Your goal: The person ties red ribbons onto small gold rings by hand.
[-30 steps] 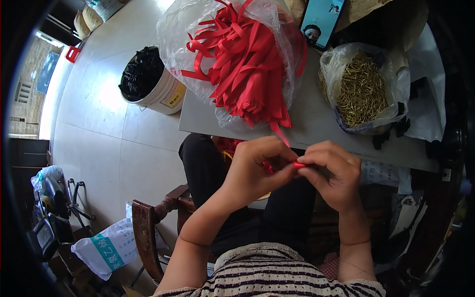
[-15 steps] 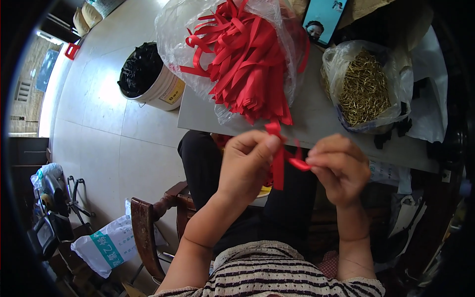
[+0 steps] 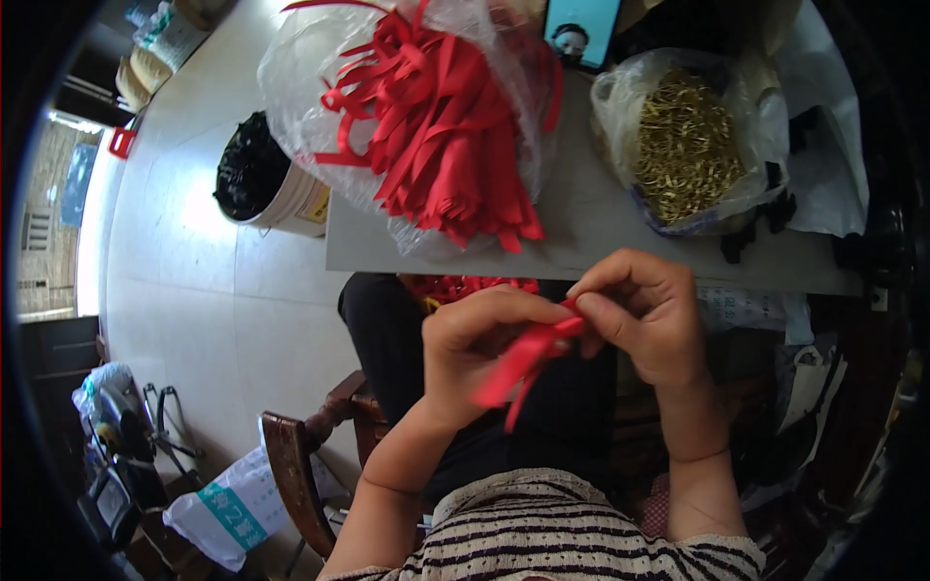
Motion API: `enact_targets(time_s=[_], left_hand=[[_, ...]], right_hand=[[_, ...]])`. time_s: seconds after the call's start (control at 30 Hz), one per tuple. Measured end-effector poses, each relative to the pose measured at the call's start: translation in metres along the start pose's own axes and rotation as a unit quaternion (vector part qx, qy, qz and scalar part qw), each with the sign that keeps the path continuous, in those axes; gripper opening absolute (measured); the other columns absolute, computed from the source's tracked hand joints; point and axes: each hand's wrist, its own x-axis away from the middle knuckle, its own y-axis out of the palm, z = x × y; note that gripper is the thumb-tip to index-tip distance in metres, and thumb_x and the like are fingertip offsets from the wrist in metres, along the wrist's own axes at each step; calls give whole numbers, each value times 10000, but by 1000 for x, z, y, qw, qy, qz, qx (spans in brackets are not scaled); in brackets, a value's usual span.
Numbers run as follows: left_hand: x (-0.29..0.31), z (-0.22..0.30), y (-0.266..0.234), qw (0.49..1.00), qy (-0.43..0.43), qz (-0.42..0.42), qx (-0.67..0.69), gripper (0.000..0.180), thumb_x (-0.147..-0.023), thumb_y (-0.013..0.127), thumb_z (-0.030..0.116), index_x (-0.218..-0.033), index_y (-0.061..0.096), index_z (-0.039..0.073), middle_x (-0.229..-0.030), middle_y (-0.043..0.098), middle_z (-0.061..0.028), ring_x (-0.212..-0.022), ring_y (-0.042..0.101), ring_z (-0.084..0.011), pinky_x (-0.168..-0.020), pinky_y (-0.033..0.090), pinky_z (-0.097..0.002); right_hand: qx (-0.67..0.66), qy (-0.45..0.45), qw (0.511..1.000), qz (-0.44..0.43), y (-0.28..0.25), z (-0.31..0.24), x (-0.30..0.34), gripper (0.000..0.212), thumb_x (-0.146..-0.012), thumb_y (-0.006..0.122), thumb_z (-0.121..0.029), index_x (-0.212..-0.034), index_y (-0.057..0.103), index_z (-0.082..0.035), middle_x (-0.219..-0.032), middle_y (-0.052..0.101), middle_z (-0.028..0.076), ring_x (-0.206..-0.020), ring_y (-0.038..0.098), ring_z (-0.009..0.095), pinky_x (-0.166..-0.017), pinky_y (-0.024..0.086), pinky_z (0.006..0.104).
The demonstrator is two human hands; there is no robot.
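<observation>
A red ribbon strip (image 3: 528,356) sits between the two hands, above the person's lap and just short of the near edge of the grey table (image 3: 601,218). Its long axis runs on a slant: the upper end points up and to the right, into the fingertips at about the middle of the frame, and the loose ends hang down and to the left, one tail tapering to a point below the left hand's knuckles. The left hand (image 3: 480,349) is curled around the strip's lower part, fingers clenched over it. The right hand (image 3: 644,320) pinches the upper end between thumb and forefinger, the other fingers folded in. Both hands touch at the fingertips. On the table beyond, a clear plastic bag of red ribbon strips (image 3: 426,116) lies to the left, and a clear bag of small brass-coloured metal pieces (image 3: 688,140) to the right. A bucket of dark material (image 3: 262,179) stands on the floor left of the table.
</observation>
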Motion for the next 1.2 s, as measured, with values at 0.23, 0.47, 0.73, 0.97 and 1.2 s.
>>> enact_targets(time_s=[0.23,0.47,0.73,0.97,1.2], left_hand=[[0,-8,-5,995,-17,31,-94,120,-739,667,-30,-848,615,-33,-770,616,-78,-674,587,-114,-589,450,-208],[2,-8,-4,988,0,-7,-153,115,-722,651,-54,-826,610,-24,-751,595,-66,-647,561,-116,-573,434,-214],[-1,-11,-7,990,1,-3,-138,102,-741,638,-53,-834,607,-24,-753,588,-62,-649,552,-103,-561,417,-203],[-6,-7,-1,986,26,-37,-161,100,-739,652,-35,-827,610,-16,-748,584,-65,-641,530,-129,-571,402,-226],[-6,-6,5,986,3,-80,-148,131,-732,648,-50,-848,608,-4,-763,589,-61,-643,529,-122,-573,403,-224]], right_hand=[[164,-160,973,-17,-8,10,13,96,-741,658,2,-834,642,-10,-804,614,84,-724,610,184,-615,479,275],[557,-201,772,230,-75,16,-49,68,-774,631,-74,-821,603,-35,-769,573,89,-659,591,255,-567,460,338],[540,-189,791,215,-101,-5,-60,66,-761,639,-103,-803,603,-68,-799,585,68,-681,600,271,-593,473,353],[598,-196,753,191,-112,5,-67,136,-728,679,-124,-814,601,-53,-804,598,63,-636,604,253,-565,476,339],[634,-246,712,172,-94,10,-78,74,-741,664,-112,-750,614,-58,-762,596,64,-674,601,258,-597,465,350]])
